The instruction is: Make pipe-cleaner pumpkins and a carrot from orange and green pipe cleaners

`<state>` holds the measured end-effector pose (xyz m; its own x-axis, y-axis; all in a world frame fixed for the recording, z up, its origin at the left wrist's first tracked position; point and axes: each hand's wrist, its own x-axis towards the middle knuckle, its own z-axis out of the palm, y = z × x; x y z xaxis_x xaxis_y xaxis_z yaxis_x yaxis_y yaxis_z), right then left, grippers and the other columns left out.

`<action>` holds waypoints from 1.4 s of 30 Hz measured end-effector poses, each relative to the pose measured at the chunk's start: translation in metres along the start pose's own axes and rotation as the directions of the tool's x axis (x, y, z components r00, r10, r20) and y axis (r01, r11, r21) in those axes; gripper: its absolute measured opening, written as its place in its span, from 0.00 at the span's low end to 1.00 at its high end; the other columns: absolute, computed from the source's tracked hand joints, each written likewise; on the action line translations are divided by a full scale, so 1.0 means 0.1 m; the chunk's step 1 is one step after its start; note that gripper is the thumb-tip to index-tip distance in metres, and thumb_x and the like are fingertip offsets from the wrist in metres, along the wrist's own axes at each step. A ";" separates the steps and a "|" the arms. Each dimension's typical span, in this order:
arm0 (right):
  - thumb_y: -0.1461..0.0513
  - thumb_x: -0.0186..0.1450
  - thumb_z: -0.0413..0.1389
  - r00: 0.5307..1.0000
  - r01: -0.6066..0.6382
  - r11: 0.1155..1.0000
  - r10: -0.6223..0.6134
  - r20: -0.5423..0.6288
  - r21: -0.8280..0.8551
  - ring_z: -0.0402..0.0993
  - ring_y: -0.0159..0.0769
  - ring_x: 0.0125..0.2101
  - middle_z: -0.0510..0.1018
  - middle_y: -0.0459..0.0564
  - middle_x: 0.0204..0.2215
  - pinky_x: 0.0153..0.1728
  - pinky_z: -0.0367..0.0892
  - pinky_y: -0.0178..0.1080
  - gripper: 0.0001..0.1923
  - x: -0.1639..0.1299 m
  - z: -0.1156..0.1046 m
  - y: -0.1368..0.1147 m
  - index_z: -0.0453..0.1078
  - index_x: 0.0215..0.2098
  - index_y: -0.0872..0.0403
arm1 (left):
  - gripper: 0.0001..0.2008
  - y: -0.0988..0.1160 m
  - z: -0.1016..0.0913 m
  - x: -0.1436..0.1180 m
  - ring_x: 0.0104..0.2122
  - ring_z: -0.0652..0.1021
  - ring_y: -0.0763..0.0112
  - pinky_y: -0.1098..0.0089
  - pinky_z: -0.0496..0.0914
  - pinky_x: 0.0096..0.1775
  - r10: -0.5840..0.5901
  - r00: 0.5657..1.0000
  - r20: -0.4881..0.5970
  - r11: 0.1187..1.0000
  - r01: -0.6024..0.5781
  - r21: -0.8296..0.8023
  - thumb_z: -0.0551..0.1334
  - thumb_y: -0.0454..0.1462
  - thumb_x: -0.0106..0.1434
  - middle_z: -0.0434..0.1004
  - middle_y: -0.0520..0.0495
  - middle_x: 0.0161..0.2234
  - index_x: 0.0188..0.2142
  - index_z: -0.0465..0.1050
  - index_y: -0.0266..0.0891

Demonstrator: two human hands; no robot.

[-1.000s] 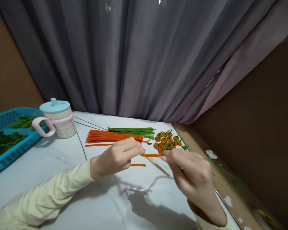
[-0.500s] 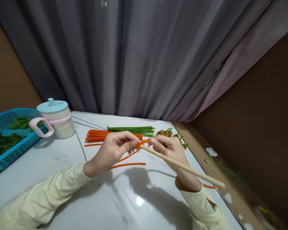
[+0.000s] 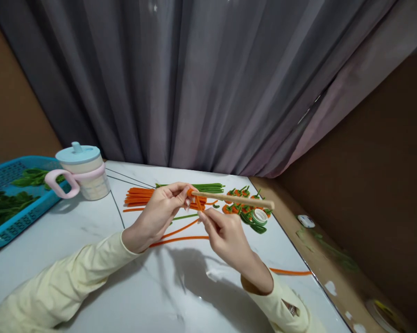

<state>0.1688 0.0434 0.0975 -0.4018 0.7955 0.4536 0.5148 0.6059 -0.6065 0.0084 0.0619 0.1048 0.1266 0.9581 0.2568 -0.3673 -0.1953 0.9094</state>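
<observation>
My left hand (image 3: 159, 214) pinches one end of a thin wooden stick (image 3: 236, 200), which points right and lies nearly level above the table. An orange pipe cleaner (image 3: 195, 201) is wound around the stick next to those fingers. My right hand (image 3: 225, 235) sits just below the stick and pinches the orange pipe cleaner where it hangs from the winding. Its loose tail (image 3: 180, 228) trails down to the left onto the white marble table (image 3: 90, 240).
Bundles of orange (image 3: 149, 197) and green pipe cleaners (image 3: 208, 188) lie behind my hands. Several small orange pumpkins with green stems (image 3: 241, 206) and a tape roll (image 3: 260, 216) sit right. A lidded cup (image 3: 82, 171) and blue basket of green pieces (image 3: 10, 199) stand left.
The stick has swung from pointing down-right to nearly level. My right hand dropped below it and shifted its pinch onto the orange pipe cleaner. More orange winding shows on the stick.
</observation>
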 end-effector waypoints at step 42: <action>0.61 0.66 0.44 0.923 -0.341 0.939 0.342 0.175 -0.032 0.61 0.28 0.08 0.65 0.40 0.08 0.18 0.57 0.31 0.16 0.14 -0.23 0.21 0.58 0.20 0.53 | 0.11 -0.07 -0.01 -0.04 0.24 0.73 0.74 0.76 0.63 0.27 0.224 0.895 0.386 0.456 -0.446 0.770 0.56 0.31 0.64 0.76 0.50 0.24 0.27 0.75 0.35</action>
<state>0.1913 0.0674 0.1064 -0.3280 0.9397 0.0971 0.6453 0.2979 -0.7034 0.0098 0.0592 0.0973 0.3864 0.7330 0.5598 0.4858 -0.6777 0.5521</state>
